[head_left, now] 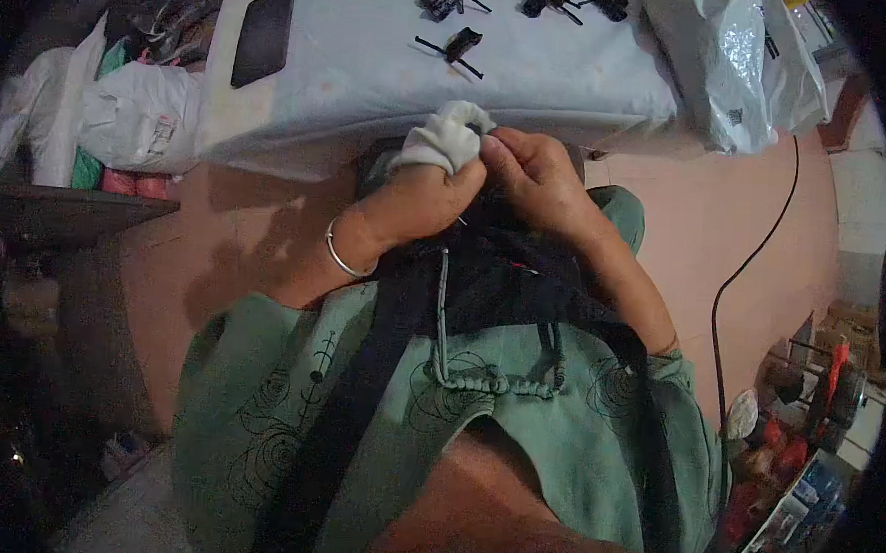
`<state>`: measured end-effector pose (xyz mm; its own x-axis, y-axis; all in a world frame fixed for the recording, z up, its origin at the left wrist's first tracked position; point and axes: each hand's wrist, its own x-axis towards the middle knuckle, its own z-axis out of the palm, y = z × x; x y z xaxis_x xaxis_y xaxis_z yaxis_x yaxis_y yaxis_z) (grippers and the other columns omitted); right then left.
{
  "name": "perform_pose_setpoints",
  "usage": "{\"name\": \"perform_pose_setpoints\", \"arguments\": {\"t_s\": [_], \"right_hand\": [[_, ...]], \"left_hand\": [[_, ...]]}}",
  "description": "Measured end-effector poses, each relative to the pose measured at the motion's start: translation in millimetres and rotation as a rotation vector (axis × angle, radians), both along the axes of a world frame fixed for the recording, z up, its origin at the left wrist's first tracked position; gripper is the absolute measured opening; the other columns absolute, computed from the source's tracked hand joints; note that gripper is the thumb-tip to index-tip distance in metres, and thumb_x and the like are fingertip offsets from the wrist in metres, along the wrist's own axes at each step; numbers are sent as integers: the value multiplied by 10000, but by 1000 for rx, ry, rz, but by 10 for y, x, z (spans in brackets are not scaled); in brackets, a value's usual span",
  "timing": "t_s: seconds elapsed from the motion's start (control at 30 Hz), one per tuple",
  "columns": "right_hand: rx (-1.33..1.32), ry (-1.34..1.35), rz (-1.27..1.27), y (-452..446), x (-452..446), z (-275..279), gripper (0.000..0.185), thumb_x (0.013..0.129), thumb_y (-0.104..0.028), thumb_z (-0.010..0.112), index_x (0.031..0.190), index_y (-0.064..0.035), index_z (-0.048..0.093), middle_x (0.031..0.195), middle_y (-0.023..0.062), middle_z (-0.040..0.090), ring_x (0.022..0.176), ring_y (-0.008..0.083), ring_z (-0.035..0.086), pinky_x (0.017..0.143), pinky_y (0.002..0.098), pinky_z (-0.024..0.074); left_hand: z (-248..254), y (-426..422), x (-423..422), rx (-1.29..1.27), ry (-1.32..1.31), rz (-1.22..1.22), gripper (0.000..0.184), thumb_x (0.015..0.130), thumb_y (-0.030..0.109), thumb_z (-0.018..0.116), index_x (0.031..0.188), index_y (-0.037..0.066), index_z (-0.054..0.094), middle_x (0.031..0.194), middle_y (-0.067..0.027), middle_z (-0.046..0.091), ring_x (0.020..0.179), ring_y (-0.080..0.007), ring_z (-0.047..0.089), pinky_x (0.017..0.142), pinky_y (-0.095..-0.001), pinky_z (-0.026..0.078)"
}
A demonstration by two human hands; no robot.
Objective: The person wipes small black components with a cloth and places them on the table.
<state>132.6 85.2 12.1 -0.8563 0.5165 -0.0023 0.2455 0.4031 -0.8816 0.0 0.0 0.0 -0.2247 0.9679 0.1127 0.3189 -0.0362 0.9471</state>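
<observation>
My left hand [429, 198] is closed around a bunched white cloth [448, 137], held above my lap at the table's near edge. The cloth bulges up past the fingers in folds. Pressed close beside it, my right hand [543, 180] makes a pinch with thumb and forefinger at the cloth's right side. A small dark spot shows there between cloth and fingertips; what the pinch holds is too small to make out. On the table beyond the hands lies a small black piece with thin prongs [462, 47].
A white-covered table [353, 82] carries several more black pronged pieces [550, 0], a dark flat tablet-like slab [263, 37] and a white plastic bag [709, 70]. Bagged goods [141, 111] sit on a left shelf. A black cable [750, 258] hangs down at right.
</observation>
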Motion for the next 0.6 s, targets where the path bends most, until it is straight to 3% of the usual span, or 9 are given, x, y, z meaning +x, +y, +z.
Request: {"name": "perform_pose_setpoints", "arguments": {"t_s": [0.07,0.1,0.2,0.27,0.3,0.43,0.5,0.53,0.6], "right_hand": [[-52,149,-81,-41,-26,-108,247,877,-223,470,864,10,552,657,196,527,550,212,469,580,338,426],[-60,127,-82,-79,-5,-194,247,877,-223,470,864,10,552,657,196,527,550,212,469,580,338,426],[-12,243,-129,2,26,-331,249,878,-218,468,859,15,556,635,179,528,548,183,460,573,329,424],[-349,114,-51,66,79,-282,233,906,-185,441,820,13,527,663,-50,477,656,44,396,590,226,387],[-347,118,-47,120,99,-235,233,906,-185,441,820,13,527,663,-50,477,656,44,396,590,226,387],[241,-14,-189,402,-3,-103,248,866,-254,516,916,-13,543,645,37,563,574,118,505,554,279,430],[710,25,-300,427,-217,-113,223,843,-247,531,918,-38,552,675,138,593,601,275,580,552,349,452],[680,14,-254,447,-282,-120,177,814,-206,537,898,-51,550,728,177,582,678,353,571,577,401,457],[747,47,-221,488,-329,-187,163,807,-188,536,891,-49,545,728,165,579,671,344,574,569,399,457]], "left_hand": [[-25,4,40,332,426,35,215,760,32,459,973,18,471,887,-139,502,809,-259,510,719,-319,423],[-48,-19,87,322,405,36,215,760,32,459,973,18,471,887,-139,502,809,-259,510,719,-319,423],[-111,60,137,374,428,66,200,744,25,466,942,1,476,863,-146,488,810,-268,507,725,-310,417],[-128,64,106,259,367,-10,204,755,59,496,948,-3,479,930,-166,510,842,-282,518,755,-331,418],[-138,72,94,260,372,-7,204,755,59,496,948,-3,479,930,-166,510,842,-282,518,755,-331,418],[-162,122,-52,181,471,-70,314,783,142,546,1051,-16,503,1119,-209,497,980,-290,517,825,-393,403],[-85,106,-97,154,705,-83,313,790,122,548,1062,-26,507,989,-198,561,901,-260,560,771,-364,436],[-41,100,-95,154,709,-84,313,790,122,548,1062,-26,507,989,-198,561,901,-260,560,771,-364,436],[46,84,-104,155,362,151,195,763,131,550,906,-1,549,891,-191,562,823,-340,546,709,-386,439]]}}
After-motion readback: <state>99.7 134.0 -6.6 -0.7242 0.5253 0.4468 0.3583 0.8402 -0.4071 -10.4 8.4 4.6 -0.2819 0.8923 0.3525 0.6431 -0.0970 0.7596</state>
